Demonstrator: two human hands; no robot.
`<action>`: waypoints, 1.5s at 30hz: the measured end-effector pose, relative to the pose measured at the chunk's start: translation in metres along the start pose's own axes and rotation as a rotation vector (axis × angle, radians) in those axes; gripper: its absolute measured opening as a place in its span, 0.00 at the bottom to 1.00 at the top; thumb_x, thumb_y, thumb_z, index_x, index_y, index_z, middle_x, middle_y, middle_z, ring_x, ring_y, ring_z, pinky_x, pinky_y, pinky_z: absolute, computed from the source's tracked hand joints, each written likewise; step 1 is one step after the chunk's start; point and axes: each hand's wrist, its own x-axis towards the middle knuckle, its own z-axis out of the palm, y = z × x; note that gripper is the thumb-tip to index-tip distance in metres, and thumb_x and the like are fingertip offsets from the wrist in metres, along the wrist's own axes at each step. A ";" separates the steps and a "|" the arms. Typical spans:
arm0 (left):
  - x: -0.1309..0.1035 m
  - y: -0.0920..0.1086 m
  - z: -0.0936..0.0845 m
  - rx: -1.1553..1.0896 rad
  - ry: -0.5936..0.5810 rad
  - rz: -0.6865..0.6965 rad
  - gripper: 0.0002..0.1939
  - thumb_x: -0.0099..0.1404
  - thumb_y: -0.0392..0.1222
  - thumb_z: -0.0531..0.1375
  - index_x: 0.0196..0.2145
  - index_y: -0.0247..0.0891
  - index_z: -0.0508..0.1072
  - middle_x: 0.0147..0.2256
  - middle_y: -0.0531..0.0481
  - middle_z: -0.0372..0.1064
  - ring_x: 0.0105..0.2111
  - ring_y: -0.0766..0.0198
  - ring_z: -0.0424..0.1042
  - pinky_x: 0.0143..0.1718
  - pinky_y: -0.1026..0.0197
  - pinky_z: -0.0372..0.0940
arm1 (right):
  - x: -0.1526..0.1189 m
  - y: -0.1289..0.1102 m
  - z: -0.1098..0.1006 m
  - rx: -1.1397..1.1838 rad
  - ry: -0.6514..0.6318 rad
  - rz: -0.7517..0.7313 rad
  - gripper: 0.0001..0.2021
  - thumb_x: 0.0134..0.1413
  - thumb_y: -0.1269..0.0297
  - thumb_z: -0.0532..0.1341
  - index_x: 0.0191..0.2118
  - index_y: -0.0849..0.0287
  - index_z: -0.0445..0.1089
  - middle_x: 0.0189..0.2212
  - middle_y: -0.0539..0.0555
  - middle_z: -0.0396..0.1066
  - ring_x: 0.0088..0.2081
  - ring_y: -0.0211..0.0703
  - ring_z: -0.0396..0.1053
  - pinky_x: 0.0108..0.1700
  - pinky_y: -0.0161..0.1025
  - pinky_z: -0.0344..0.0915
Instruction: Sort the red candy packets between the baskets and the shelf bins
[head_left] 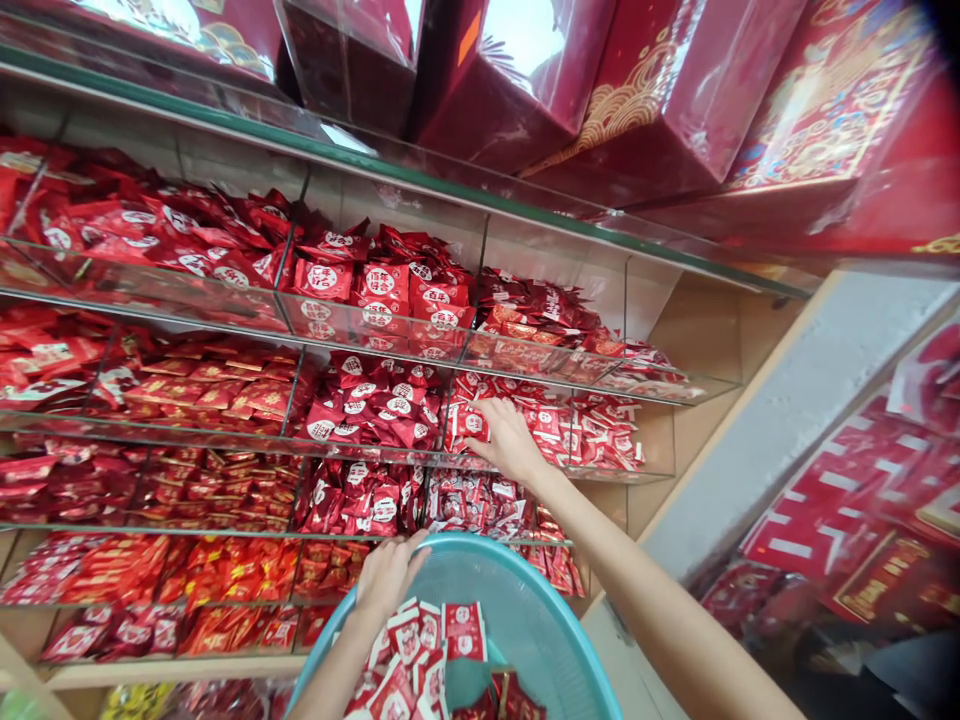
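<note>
A turquoise plastic basket [540, 580] stands at the bottom centre, with red-and-white candy packets [409, 650] and a few darker red packets [506, 700] inside. My left hand [386, 575] is closed over its far left rim. Reaching into a glass-fronted shelf compartment, my right hand [506, 435] has its thumb and fingers around a small red packet [472, 424] with a white label. More packets of that kind lie about and behind the fingers.
Glass-fronted shelves [375, 335] hold compartments of red packets. Large dark red gift boxes [517, 80] stand on the top glass shelf. A wooden side panel [705, 400] ends the shelving at right, beside red goods [832, 490]. Bagged goods [225, 698] lie at the bottom left.
</note>
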 end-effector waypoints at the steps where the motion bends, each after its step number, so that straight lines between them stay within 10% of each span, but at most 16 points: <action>1: 0.000 0.000 0.001 0.000 0.006 0.003 0.22 0.65 0.54 0.41 0.52 0.51 0.63 0.40 0.48 0.71 0.40 0.61 0.69 0.38 0.63 0.61 | 0.002 -0.003 0.003 -0.025 -0.007 0.003 0.23 0.49 0.61 0.59 0.52 0.58 0.57 0.45 0.57 0.62 0.46 0.49 0.57 0.46 0.46 0.55; 22: -0.001 0.005 -0.006 0.029 -0.010 -0.014 0.22 0.64 0.55 0.40 0.52 0.53 0.62 0.38 0.48 0.71 0.38 0.60 0.70 0.35 0.64 0.61 | 0.008 -0.004 0.025 0.008 0.121 0.134 0.19 0.50 0.61 0.58 0.49 0.56 0.60 0.43 0.56 0.64 0.45 0.50 0.58 0.45 0.46 0.54; 33: -0.001 0.006 -0.007 0.014 -0.028 -0.006 0.23 0.64 0.56 0.40 0.53 0.53 0.61 0.39 0.48 0.71 0.38 0.60 0.70 0.35 0.63 0.61 | -0.030 -0.034 -0.015 0.336 0.428 0.126 0.22 0.49 0.57 0.59 0.50 0.56 0.59 0.46 0.56 0.63 0.49 0.47 0.59 0.50 0.47 0.54; 38: 0.000 0.006 -0.005 0.010 -0.036 -0.021 0.23 0.64 0.56 0.41 0.54 0.53 0.59 0.40 0.48 0.71 0.40 0.59 0.69 0.37 0.62 0.61 | -0.111 -0.045 0.023 0.349 0.101 0.102 0.22 0.50 0.59 0.59 0.51 0.54 0.58 0.47 0.56 0.63 0.49 0.47 0.59 0.50 0.45 0.56; 45: -0.001 0.004 -0.003 0.018 -0.020 -0.003 0.24 0.64 0.57 0.39 0.53 0.52 0.61 0.40 0.47 0.70 0.39 0.59 0.69 0.36 0.63 0.60 | -0.212 -0.014 0.104 0.257 -0.462 0.471 0.24 0.48 0.61 0.58 0.52 0.56 0.57 0.48 0.57 0.63 0.49 0.49 0.62 0.48 0.42 0.59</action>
